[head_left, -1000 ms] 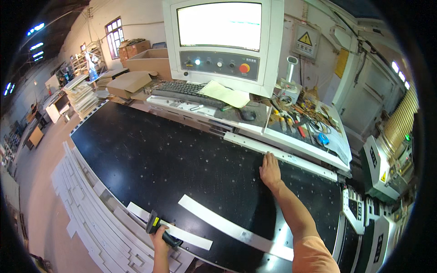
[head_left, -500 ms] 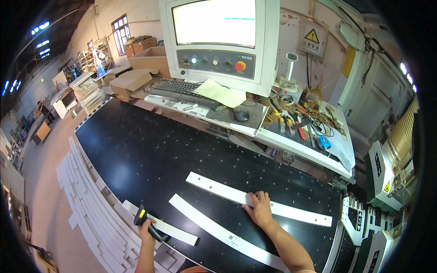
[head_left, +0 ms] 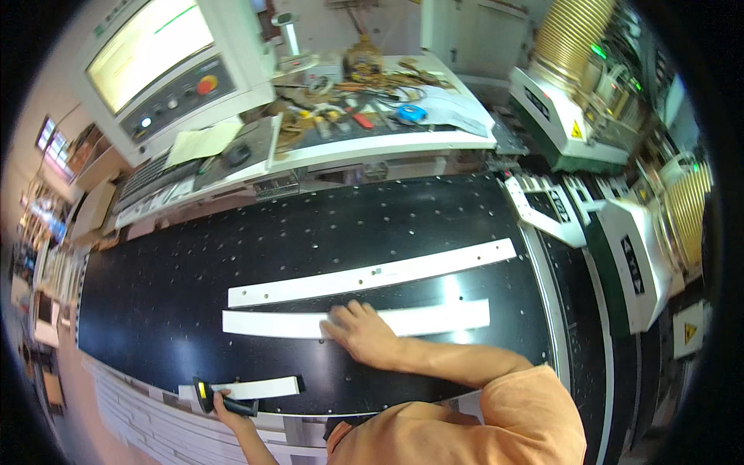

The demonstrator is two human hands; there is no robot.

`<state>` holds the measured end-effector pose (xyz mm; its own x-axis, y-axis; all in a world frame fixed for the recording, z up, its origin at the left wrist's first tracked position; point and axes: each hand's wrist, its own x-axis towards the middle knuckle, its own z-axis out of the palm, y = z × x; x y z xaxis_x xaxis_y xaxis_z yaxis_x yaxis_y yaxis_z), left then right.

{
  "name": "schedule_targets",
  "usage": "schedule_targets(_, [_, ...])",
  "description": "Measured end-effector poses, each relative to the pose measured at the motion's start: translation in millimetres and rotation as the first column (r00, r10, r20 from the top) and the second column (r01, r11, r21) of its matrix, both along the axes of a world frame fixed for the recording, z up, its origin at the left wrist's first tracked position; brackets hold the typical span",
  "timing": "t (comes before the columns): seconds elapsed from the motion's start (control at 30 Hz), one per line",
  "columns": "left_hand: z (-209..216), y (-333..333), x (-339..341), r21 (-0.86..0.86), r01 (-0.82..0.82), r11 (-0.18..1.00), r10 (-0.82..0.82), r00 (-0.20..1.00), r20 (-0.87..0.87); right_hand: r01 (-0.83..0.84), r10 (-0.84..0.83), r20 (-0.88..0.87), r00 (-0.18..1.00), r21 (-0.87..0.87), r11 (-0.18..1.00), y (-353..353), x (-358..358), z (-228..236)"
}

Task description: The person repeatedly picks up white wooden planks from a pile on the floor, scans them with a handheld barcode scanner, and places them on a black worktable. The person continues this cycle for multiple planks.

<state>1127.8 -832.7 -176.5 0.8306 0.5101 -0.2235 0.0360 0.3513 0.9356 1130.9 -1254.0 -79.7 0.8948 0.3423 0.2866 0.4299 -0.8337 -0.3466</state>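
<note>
My left hand is closed around a black handheld barcode scanner with a yellow mark, at the near edge of the black table. Beneath the scanner lies a short white strip. Slightly blurred, my right hand has its fingers curled over the middle of a long white strip, which lies flat. Just beyond it, almost parallel, rests another long white strip with small holes near its ends and a small printed mark; no hand touches that one.
White strips are stacked along the near left side. A monitor cabinet with a red button stands far left. Behind the table, a bench carries tools and a blue tape measure. White machine heads stand at the right.
My view has turned to the right. My right hand has left the farther strip and now holds the nearer one, which lies closer to the farther strip. My left hand still holds the scanner.
</note>
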Motion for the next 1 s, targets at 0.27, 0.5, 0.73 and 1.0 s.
schedule_targets(0.27, [-4,1,-5,0.009,0.039,0.999,-0.038,0.999,-0.021,0.019,-0.008,0.054,0.999,-0.202,0.979,-169,138,0])
schedule_targets(0.5, [-37,-7,16,0.113,-0.013,0.993,0.013,1.000,-0.002,0.071,-0.088,-0.026,0.996,-0.380,0.922,-328,212,-56])
schedule_targets(0.73, [-35,-25,43,0.012,-0.048,0.999,0.050,0.984,-0.172,0.211,-0.267,-0.089,0.960,-0.401,0.892,-442,237,-68])
schedule_targets(1.0, [-44,-8,40,-0.066,-0.008,0.998,-0.001,0.989,-0.148,0.490,-0.534,-0.029,0.845,-0.356,0.795,-437,216,-86])
